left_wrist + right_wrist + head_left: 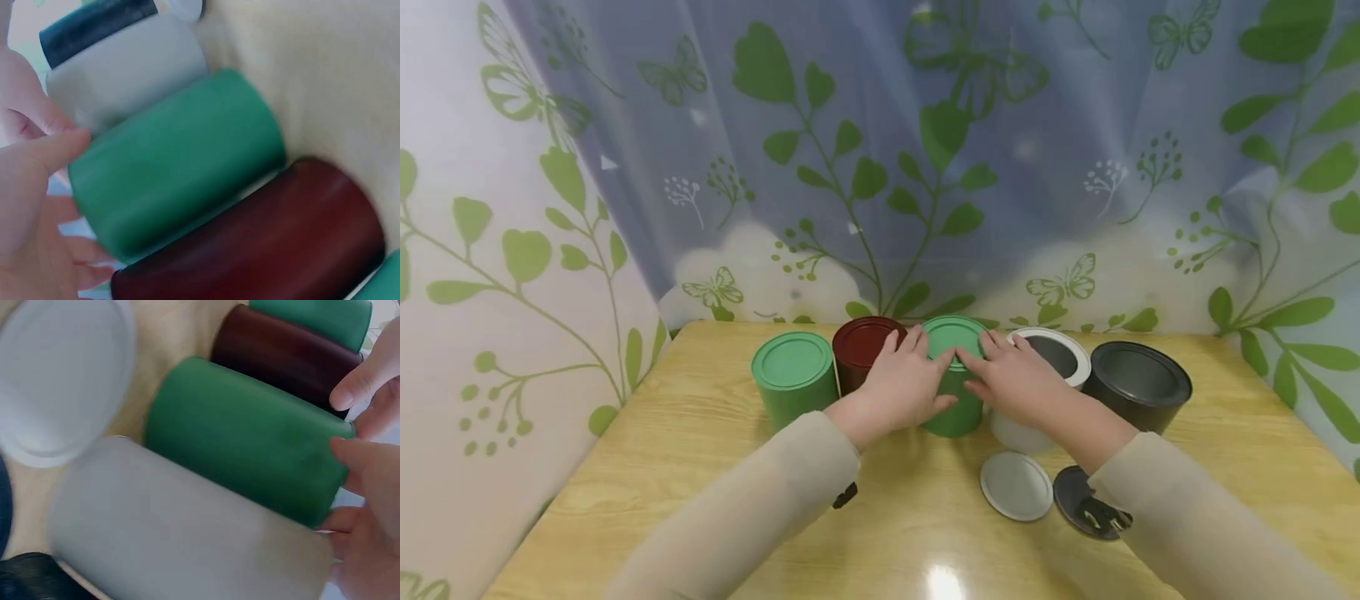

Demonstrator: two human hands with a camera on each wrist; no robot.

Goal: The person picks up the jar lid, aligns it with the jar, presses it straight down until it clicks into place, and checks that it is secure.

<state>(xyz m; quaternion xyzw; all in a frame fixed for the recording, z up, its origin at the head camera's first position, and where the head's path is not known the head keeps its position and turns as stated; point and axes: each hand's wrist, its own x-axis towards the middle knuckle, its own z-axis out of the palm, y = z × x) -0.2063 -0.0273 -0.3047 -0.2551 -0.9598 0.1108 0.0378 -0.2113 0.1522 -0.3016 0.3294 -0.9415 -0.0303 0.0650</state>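
A green lidded canister (953, 408) stands in the middle of a row on the wooden table. My left hand (902, 383) grips its lid (956, 331) from the left, the thumb low at the front rim. From the right, my right hand (1018, 379) holds the same rim, its index fingertip close to the left one. Both wrist views show thumbs and fingers spread round the top edge. Left of it stands a dark red canister (269, 244), partly hidden by my left hand. An open white canister (187, 519) stands on the right, half covered by my right hand and forearm.
Another green lidded canister (795, 387) stands at the row's left end. At the right end is an open black canister (1138, 387). A white lid (1017, 487) and a black lid (1078, 504) lie in front. A patterned curtain (865, 167) hangs behind the table.
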